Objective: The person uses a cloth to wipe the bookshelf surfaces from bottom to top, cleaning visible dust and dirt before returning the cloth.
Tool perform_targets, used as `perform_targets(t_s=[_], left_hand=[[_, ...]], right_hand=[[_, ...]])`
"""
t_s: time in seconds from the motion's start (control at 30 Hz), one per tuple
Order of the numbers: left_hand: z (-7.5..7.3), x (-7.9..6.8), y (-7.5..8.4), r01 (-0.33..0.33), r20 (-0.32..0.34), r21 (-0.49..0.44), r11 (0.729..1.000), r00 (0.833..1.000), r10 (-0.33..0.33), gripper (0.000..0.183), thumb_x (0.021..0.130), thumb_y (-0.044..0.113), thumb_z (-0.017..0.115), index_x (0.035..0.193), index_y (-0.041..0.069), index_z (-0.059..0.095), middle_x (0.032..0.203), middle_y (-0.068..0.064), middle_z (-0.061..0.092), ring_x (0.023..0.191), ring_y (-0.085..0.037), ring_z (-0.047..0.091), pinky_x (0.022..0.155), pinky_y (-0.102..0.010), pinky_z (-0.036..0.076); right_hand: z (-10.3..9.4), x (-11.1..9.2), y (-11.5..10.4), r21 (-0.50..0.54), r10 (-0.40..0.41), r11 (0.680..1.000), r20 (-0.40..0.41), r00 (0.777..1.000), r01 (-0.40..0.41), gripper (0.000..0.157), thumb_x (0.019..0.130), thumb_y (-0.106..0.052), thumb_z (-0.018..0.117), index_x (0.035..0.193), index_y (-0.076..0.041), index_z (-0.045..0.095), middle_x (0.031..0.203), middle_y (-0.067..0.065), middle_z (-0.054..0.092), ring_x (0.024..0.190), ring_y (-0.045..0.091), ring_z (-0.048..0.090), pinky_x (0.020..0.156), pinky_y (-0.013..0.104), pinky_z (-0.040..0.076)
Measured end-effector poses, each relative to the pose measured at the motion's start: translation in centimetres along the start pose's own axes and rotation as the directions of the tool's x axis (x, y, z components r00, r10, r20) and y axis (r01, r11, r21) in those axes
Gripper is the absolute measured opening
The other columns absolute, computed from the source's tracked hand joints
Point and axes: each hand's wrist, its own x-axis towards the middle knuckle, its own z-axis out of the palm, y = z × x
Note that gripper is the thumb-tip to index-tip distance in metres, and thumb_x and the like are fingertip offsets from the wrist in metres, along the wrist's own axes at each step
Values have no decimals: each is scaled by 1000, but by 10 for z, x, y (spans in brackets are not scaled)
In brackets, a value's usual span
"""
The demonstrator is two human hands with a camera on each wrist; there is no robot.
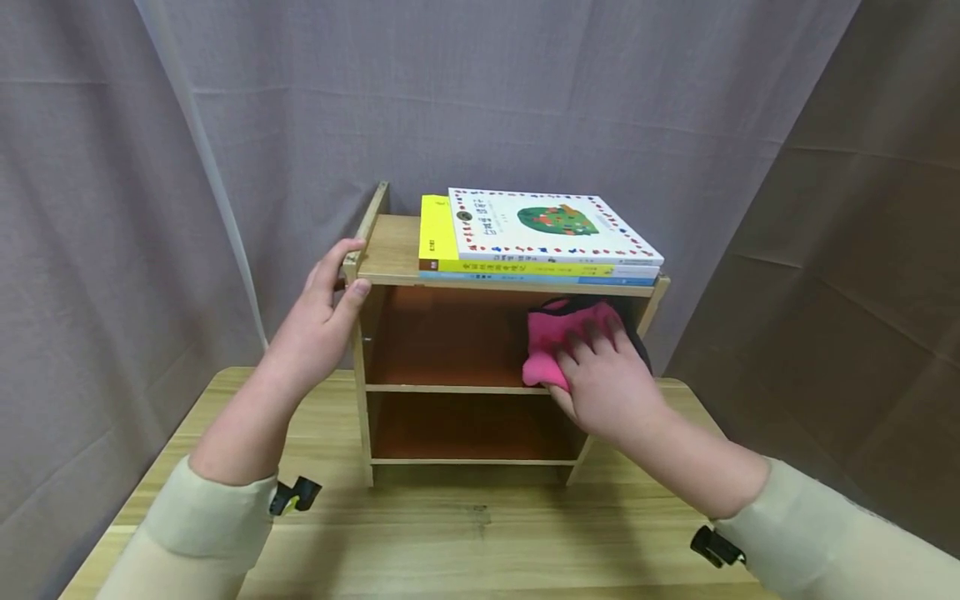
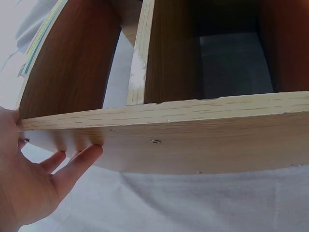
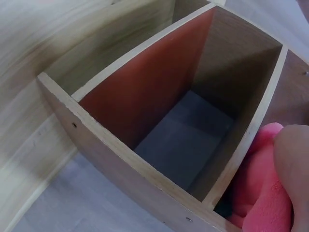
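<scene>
A small wooden shelf (image 1: 472, 389) stands on the table with its reddish-brown boards facing me. At its upper left corner, my left hand (image 1: 318, 321) grips the side panel (image 2: 217, 140), with the thumb at the front edge and other fingers against the outer face. My right hand (image 1: 607, 383) reaches into the right end of the upper compartment and holds a pink cloth (image 1: 551, 333) with dark edging, fingers spread over it and thumb below. In the right wrist view the bunched cloth (image 3: 265, 188) lies beside the middle board; most of the hand is out of frame.
Several stacked books (image 1: 555, 229) lie on the shelf's top, a white one with a green picture uppermost and a yellow one beneath. Below is the lower compartment (image 3: 159, 96). Grey curtains (image 1: 525, 92) hang behind and beside the wooden table (image 1: 450, 542).
</scene>
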Motion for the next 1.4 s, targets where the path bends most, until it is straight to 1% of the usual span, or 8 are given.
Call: perform_targets(t_s=[0.2,0.5,0.63,0.83,0.97,1.07,1.3,1.4], left_hand=[[0,0,0,6,-3,3,1000,1000,-6,47,94,52,35,139,43,23,136,-5,32,113,-26,39,87,-48,37],[0,-1,0,15,7,-11,1000,1000,-14,47,94,52,35,139,43,22,137,-6,30,113,-26,42,84,-46,39],[-2,-2,0,16,9,-14,1000,1000,-16,47,94,52,35,139,44,22,135,-6,31,111,-26,41,84,-46,38],[-2,-1,1,23,24,-2,1000,999,-23,49,94,54,34,139,44,20,136,-6,30,110,-26,41,83,-46,39],[0,2,3,18,33,-8,1000,999,-17,50,93,55,34,140,41,21,139,-6,28,113,-25,41,84,-47,40],[0,3,2,7,26,-7,1000,1000,-7,49,94,53,34,140,41,22,135,-7,30,112,-25,41,85,-47,39],[-2,3,2,2,41,-16,1000,999,-1,48,94,52,34,139,42,22,137,-7,28,115,-27,37,88,-50,37],[-2,3,0,0,48,-25,1000,999,1,48,95,52,34,139,41,22,134,-8,28,113,-27,37,86,-48,37]], right_hand=[[2,-1,-8,37,20,999,9,1000,-20,45,87,-44,51,112,-7,61,106,16,59,109,43,48,102,57,27],[12,-8,-22,57,83,995,65,994,-87,54,86,-46,54,127,-11,55,123,18,53,115,44,44,102,60,25],[21,-10,-30,82,103,991,8,995,-104,59,85,-50,54,129,-11,53,123,19,52,113,43,45,100,62,25],[34,-13,-41,138,184,975,-56,981,-175,68,83,-55,53,136,-14,46,123,16,54,115,41,44,99,64,25],[35,-13,-43,134,213,970,-88,973,-201,64,81,-50,58,134,-15,48,120,16,56,114,40,46,98,64,26],[36,-12,-45,137,229,967,-105,968,-214,60,82,-47,59,132,-16,50,119,16,56,114,41,46,98,65,26],[40,-10,-52,177,278,952,-157,948,-250,53,85,-45,53,129,-16,53,119,18,56,114,43,46,98,67,23],[43,-8,-58,174,296,948,-173,939,-267,51,88,-46,48,128,-17,54,119,17,55,115,42,45,99,67,22]])
